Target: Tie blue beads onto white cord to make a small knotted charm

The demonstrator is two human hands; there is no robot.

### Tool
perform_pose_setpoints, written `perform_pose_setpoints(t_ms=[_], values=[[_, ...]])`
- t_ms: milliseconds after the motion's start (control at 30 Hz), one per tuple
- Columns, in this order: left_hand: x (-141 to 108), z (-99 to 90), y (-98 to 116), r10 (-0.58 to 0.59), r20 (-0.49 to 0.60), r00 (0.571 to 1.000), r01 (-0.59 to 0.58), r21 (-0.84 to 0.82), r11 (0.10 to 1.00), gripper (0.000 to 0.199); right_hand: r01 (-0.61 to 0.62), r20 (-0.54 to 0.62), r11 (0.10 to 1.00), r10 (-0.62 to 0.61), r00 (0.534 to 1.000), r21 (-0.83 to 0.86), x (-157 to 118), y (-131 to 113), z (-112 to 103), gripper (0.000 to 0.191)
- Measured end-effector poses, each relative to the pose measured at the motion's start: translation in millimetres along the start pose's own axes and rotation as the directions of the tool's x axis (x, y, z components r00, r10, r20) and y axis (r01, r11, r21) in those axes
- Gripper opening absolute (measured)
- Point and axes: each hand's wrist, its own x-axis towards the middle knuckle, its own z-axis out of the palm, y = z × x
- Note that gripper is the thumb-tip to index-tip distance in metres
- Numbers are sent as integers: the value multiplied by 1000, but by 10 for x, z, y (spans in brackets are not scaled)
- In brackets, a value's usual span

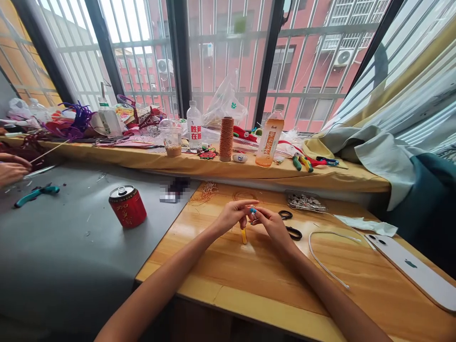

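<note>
Both hands meet above the wooden table. My right hand point(272, 225) pinches a small blue-and-white piece point(253, 211) between thumb and fingertips. On its other side, my left hand point(233, 213) has its index finger stretched out over the piece, while its lower fingers curl around a thin yellow stick-like tool point(244, 236) that points down. The tool's upper end is hidden in those fingers, and its exact kind does not show. Black-handled scissors point(294, 232) lie just right of my right hand, their blades mostly hidden.
A red can point(127, 206) stands on the grey table point(89, 266). Beads fill a clear tray point(306, 201). A white cord point(320, 263) and a phone point(415, 266) lie right. Bottles and a thread spool point(226, 139) line the ledge. Another person's hand point(12, 168) works far left.
</note>
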Motion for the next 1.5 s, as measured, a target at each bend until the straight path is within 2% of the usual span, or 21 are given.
perform_pose_setpoints(t_ms=[67, 267, 367, 533, 700, 933, 1067, 1333, 1500], values=[[5, -3, -33, 15, -20, 1000, -15, 28, 1000, 39, 17, 0, 1000, -17, 1000, -24, 7, 23, 4, 28], [3, -20, -88, 104, -137, 985, -81, 163, 983, 19, 39, -27, 997, -41, 999, -64, 21, 37, 2, 26], [-11, -21, -91, 121, -105, 987, -102, 164, 981, 20, 23, -59, 1000, -24, 998, -16, 14, 22, -3, 25], [-9, -6, -97, 72, -6, 997, -71, 108, 992, 25, 6, -89, 999, -1, 996, 54, 15, 0, -15, 24], [21, -14, -146, 59, -69, 996, -53, 92, 994, 27, 12, -47, 995, -8, 999, 99, 30, 9, -6, 24], [22, 3, -182, 109, -138, 984, -72, 250, 966, 15, -35, 46, 997, 31, 998, 71, -1, -91, 5, 29], [7, 53, -163, 110, -119, 987, -68, 315, 947, 15, -44, -3, 998, 44, 999, 52, -10, -106, 12, 34], [-8, 104, -153, 65, -71, 995, -54, 146, 988, 23, -79, -194, 971, 124, 973, 226, 16, -8, -9, 27], [7, 57, -159, 2, -35, 999, 2, 124, 992, 18, -106, -161, 951, 157, 974, 289, 1, -34, -6, 28]])
